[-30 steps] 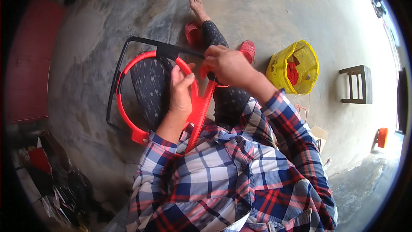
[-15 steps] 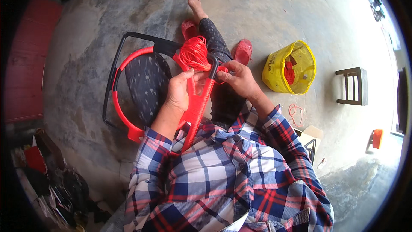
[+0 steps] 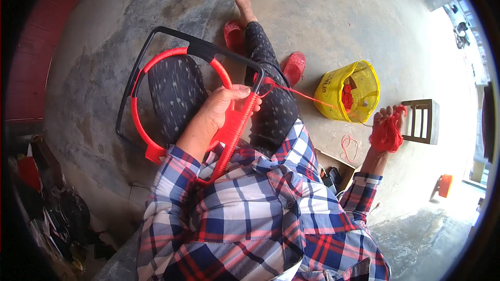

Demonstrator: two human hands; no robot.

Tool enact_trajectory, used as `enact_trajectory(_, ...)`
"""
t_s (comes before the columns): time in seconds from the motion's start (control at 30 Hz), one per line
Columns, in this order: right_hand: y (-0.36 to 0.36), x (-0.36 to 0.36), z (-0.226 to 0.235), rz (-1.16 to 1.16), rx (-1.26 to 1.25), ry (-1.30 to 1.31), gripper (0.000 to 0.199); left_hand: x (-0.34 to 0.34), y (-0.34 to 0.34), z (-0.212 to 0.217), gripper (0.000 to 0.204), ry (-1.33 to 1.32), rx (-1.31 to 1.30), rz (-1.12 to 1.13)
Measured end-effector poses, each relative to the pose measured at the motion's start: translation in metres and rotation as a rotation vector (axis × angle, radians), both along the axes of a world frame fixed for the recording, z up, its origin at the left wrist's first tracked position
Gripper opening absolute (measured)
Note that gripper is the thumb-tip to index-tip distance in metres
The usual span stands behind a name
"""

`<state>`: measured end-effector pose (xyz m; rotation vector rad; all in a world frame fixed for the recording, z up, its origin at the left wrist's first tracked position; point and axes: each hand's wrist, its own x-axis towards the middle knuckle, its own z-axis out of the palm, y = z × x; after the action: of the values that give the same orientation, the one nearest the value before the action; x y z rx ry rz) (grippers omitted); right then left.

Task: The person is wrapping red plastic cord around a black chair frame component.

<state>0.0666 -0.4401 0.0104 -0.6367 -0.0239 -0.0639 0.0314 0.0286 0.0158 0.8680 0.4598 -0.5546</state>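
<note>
Red-wrapped black frame (image 3: pixel 230 129) resting across the left edge of the lap (image 3: pixel 274 122), pinched near its corner by left hand (image 3: pixel 217 106), apparently for steadiness; cord bundle (image 3: pixel 386 136) clutched in outstretched right hand (image 3: pixel 383 116), seemingly tensioning red strand (image 3: pixel 304 97).

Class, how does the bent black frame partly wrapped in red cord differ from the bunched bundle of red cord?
The left hand grips the black-and-red frame, while the right hand holds the red cord bundle.
The frame is open, with a ring and bent bars; the bundle is a compact clump.
The frame is partly black; the bundle looks red throughout.
Shared: both show bright red cord, and both are held.
</note>
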Motion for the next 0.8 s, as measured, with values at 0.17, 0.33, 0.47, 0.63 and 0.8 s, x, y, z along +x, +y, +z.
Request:
enact_trajectory(0.17,0.15,0.005,0.006,0.049,-0.709,0.274,0.023,-0.003,0.002,0.001,0.028,-0.023,0.004,0.007)
enact_trajectory(0.33,0.244,-0.014,-0.01,0.544,-0.925,-0.167,0.025,-0.003,-0.007,0.004,0.046,-0.073,-0.099,0.003)
enact_trajectory(0.47,0.22,-0.022,0.027,0.704,-0.75,-0.002,0.014,-0.003,-0.007,0.012,0.047,-0.066,-0.053,0.035)
enact_trajectory(0.63,0.201,-0.049,0.06,0.765,-0.627,0.115,0.013,-0.002,-0.001,0.002,0.038,-0.064,-0.054,0.035)
enact_trajectory(0.8,0.187,-0.065,0.075,0.381,-0.402,0.271,0.021,0.001,0.0,-0.005,0.032,-0.021,-0.026,0.007)
